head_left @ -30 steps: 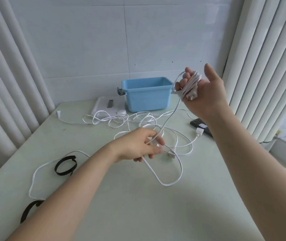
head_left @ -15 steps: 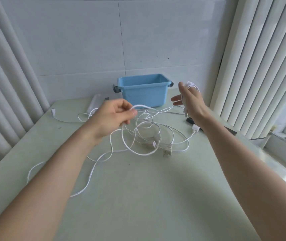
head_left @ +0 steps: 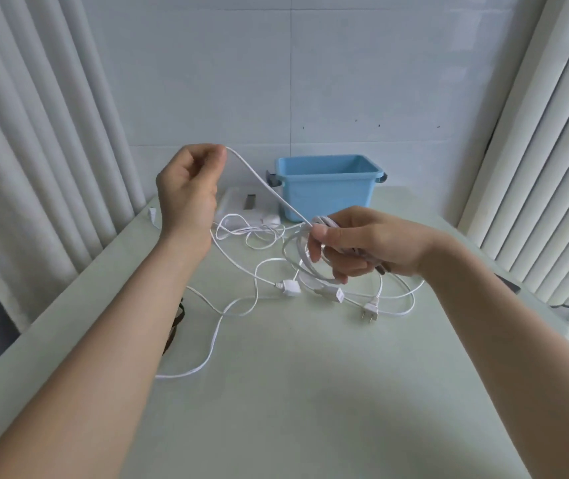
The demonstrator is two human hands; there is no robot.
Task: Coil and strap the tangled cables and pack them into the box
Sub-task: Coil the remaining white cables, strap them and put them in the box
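My right hand point(head_left: 355, 243) grips a small coil of white cable point(head_left: 305, 259) above the table's middle. A taut run of the same cable point(head_left: 264, 183) rises up and to the left into my left hand point(head_left: 190, 188), which is raised with its fingers curled and pinches the cable at its fingertips. More white cable point(head_left: 238, 305) lies tangled on the pale green table point(head_left: 293, 392), with two inline blocks point(head_left: 288, 288) and a two-pin plug point(head_left: 369, 313) below my right hand. The blue box point(head_left: 326, 186) stands open at the back of the table. A black strap point(head_left: 176, 326) peeks out beside my left forearm.
A white flat device point(head_left: 241, 205) lies left of the box. A dark object point(head_left: 509, 285) sits at the table's right edge behind my right forearm. White vertical blinds point(head_left: 545, 167) hang on both sides, and a tiled wall stands behind.
My left hand has risen and drawn the cable taut up to the left. My right hand with the coil has come down and inward, toward the table's middle.
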